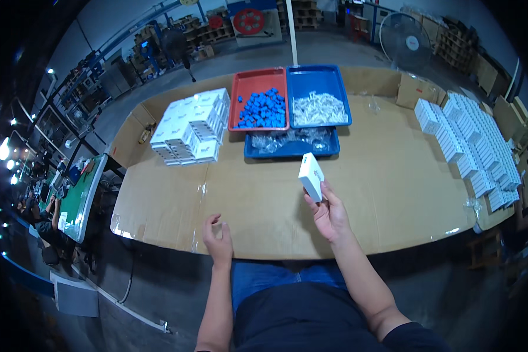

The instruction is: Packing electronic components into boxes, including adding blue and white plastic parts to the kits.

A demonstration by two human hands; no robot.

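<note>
Right hand [330, 216] grips a small white cardboard box [312, 176] above the cardboard-covered table [393, 188]; left hand [219, 240], fingers loosely curled, holds nothing.

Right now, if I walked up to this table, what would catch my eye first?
Probably the small white box that the right hand holds up over the middle of the cardboard-covered table, with the left hand empty near the front edge. Behind it sit a red tray of blue blocks and a blue tray; white boxes are stacked at both sides.
</note>
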